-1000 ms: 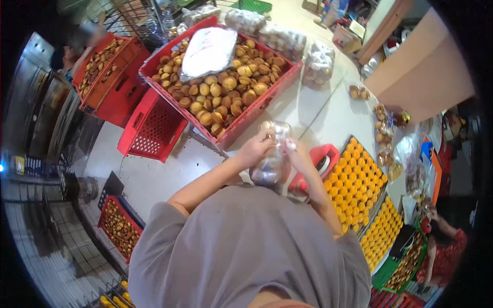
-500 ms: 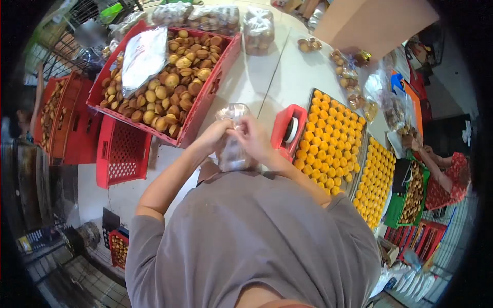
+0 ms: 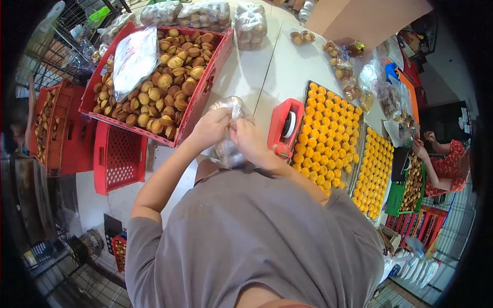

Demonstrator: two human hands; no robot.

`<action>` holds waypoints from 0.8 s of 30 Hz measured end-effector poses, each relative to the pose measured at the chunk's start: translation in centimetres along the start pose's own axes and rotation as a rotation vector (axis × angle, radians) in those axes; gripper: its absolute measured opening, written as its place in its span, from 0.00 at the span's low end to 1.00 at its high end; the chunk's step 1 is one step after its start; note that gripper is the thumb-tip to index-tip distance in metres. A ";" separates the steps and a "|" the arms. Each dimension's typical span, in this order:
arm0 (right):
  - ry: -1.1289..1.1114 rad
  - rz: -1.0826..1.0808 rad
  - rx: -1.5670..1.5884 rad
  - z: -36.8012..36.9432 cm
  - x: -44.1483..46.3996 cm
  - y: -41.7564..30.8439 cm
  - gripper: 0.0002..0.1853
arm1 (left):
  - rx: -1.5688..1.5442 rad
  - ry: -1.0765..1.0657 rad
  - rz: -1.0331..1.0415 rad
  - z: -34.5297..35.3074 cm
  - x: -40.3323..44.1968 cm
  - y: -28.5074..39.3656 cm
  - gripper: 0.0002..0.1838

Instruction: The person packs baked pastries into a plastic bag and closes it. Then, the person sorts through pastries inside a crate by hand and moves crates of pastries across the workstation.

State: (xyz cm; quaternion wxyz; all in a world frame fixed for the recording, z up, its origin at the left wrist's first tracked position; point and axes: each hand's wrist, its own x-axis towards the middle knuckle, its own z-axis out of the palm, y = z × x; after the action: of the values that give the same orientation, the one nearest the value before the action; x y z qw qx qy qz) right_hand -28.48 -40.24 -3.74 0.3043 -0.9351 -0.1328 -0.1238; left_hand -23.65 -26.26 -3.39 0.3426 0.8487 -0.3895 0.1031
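A clear plastic bag (image 3: 229, 154) of small cakes stands at the table's near edge, against my body. My left hand (image 3: 212, 126) and my right hand (image 3: 246, 136) meet over its top, fingers closed on the gathered plastic. The exact finger grip is partly hidden. To the right of my right hand is a red tape dispenser (image 3: 278, 120) with a roll in it. Beyond my left hand sits a red crate (image 3: 209, 95) full of round brown cakes, with a stack of flat plastic bags (image 3: 136, 59) lying on them.
Trays of yellow cakes (image 3: 328, 133) lie at right. Filled bags (image 3: 250, 25) line the back, near a cardboard box (image 3: 364, 23). An empty red crate (image 3: 120, 159) is at left. A co-worker in a red patterned top (image 3: 451, 172) handles something at far right.
My hands stay on the bag's gathered top; my right hand has drawn in closer to the left and slightly lower. The whole view has shifted a little.
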 end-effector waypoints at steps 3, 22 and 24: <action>-0.205 0.259 -0.009 0.5 -0.4 0.5 0.12 | 0.154 -0.014 0.150 0.2 0.3 -1.0 0.06; -0.263 -0.140 0.104 0.8 2.0 1.0 0.17 | 0.523 0.106 -0.384 -4.0 -1.6 -6.4 0.31; -0.226 0.133 0.408 1.2 2.5 2.2 0.13 | 0.454 0.094 -0.407 -1.4 -3.4 -8.2 0.34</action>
State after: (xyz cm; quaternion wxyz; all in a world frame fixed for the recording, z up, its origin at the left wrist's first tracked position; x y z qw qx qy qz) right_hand -25.28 -40.81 -5.12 0.4776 -0.8689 -0.1262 0.0311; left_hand -19.82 -19.56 -7.97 0.1757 0.9584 -0.1624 0.1558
